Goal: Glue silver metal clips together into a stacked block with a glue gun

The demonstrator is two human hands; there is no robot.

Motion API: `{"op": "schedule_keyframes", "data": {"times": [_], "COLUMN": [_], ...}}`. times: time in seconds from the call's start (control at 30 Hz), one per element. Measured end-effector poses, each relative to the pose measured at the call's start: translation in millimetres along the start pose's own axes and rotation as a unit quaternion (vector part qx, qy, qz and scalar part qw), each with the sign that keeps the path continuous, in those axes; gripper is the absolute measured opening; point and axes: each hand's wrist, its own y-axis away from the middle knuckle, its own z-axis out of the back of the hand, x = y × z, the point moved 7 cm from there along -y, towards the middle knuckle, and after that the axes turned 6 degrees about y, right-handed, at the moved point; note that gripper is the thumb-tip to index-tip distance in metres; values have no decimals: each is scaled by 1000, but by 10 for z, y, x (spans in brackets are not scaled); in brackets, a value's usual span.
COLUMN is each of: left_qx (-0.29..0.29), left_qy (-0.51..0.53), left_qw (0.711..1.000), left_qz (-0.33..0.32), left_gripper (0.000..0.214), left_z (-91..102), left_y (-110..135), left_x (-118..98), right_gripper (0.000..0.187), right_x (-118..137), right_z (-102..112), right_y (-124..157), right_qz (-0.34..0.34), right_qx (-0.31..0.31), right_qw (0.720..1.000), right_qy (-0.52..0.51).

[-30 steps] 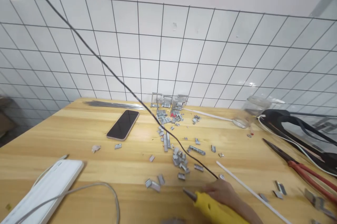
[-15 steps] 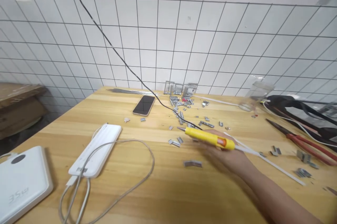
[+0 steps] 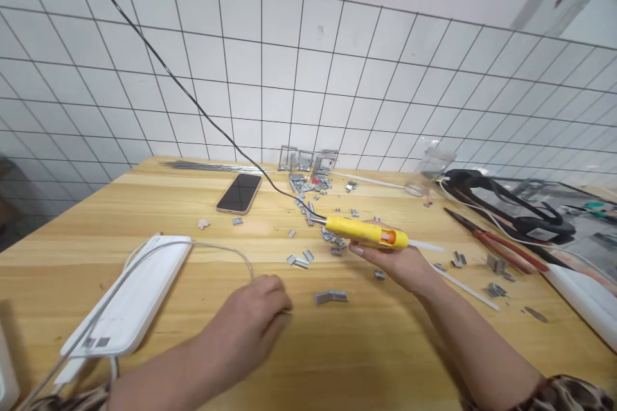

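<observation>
My right hand (image 3: 398, 264) grips a yellow glue gun (image 3: 366, 232) held level above the wooden table (image 3: 337, 359), its nozzle pointing left and its black cord (image 3: 193, 99) rising to the upper left. A white glue stick pokes out of its back end. My left hand (image 3: 250, 321) rests low over the table with fingers curled, just left of a bent metal piece (image 3: 330, 296); whether it holds anything is hidden. Small metal clips (image 3: 308, 205) lie scattered between the hands and the wall.
A dark phone (image 3: 239, 193) lies face up at the back. A white power bank (image 3: 130, 298) with cable sits left. Red-handled pliers (image 3: 491, 245), black cables (image 3: 506, 202), a clear jar (image 3: 429, 166) and a white stick (image 3: 465, 287) occupy the right. A wire grid lines the wall.
My left hand has come into view from the lower left, near the bent metal piece. The right hand keeps the glue gun, now slightly higher; the view has shifted.
</observation>
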Motion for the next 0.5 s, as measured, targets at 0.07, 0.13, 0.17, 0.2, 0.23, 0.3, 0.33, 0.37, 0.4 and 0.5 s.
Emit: {"op": "schedule_keyframes", "data": {"times": [0.07, 0.13, 0.17, 0.2, 0.23, 0.3, 0.33, 0.37, 0.4, 0.5], "left_qx": [-12, -22, -28, -27, -24, -19, -15, -10, -5, -16], "left_qy": [-45, -89, -105, -119, -131, -153, -160, -165, -168, -186], "left_qw": [999, 996, 994, 992, 991, 987, 986, 985, 985, 982], "left_qz": [-5, -18, -25, -25, -30, -39, -44, -46, -45, -19], "left_gripper": [26, 26, 26, 24, 23, 22, 22, 22, 22, 25], "left_z": [105, 236, 304, 359, 405, 474, 494, 505, 511, 549], "left_y": [126, 281, 348, 401, 440, 482, 488, 488, 485, 468], "left_x": [178, 320, 375, 430, 466, 505, 514, 520, 528, 574], "right_gripper": [30, 34, 35, 36, 36, 37, 37, 37, 38, 40], "right_x": [-45, -80, -91, -97, -99, -97, -93, -89, -85, -76], "right_z": [-5, -10, -18, -32, -49, -82, -98, -111, -122, -137], "right_y": [12, 14, 12, 8, 4, -4, -7, -8, -8, -4], "right_qz": [-12, -20, -22, -23, -23, -21, -20, -18, -16, -11], "right_qx": [-1, -12, -17, -19, -20, -25, -28, -30, -33, -41], "right_qw": [1000, 1000, 1000, 999, 999, 999, 999, 999, 999, 999], "right_qy": [-8, -11, -12, -11, -11, -11, -12, -12, -13, -12]}}
